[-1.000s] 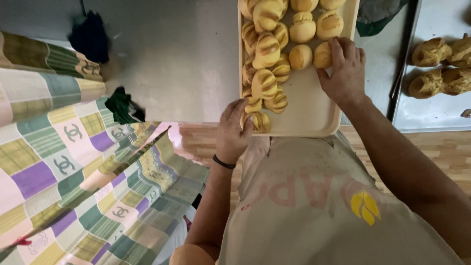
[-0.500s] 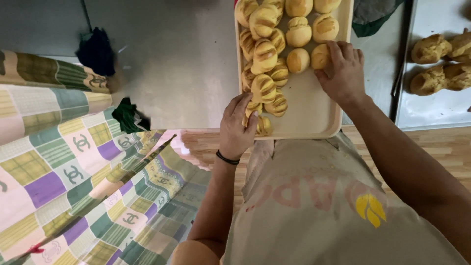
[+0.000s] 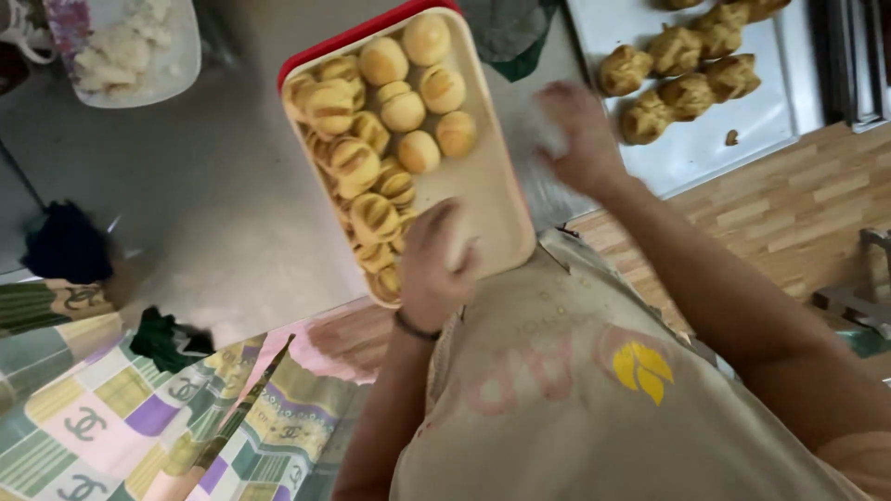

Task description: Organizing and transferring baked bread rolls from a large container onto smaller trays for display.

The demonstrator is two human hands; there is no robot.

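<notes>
A beige tray (image 3: 483,199) with a red far rim lies on the steel table (image 3: 213,186), its near edge overhanging the table. Several round and striped golden buns (image 3: 371,158) fill its left and far parts. My left hand (image 3: 434,264) rests on the tray's near edge with fingers curled over the rim, beside the nearest striped buns. My right hand (image 3: 575,134) is blurred, off the tray to its right, over bare steel with fingers apart and nothing in it. I wear a beige apron (image 3: 575,390).
A metal sheet (image 3: 742,130) with several brown pastries (image 3: 682,70) lies to the right. A white bowl (image 3: 139,46) of white lumps stands far left. Dark cloths (image 3: 65,246) and a checked patterned cloth (image 3: 111,417) are at left. Wooden floor (image 3: 789,199) lies below.
My right hand has left the buns on the tray and swung right toward the metal sheet. My left hand has shifted from the corner bun to the tray's near edge. The view has turned.
</notes>
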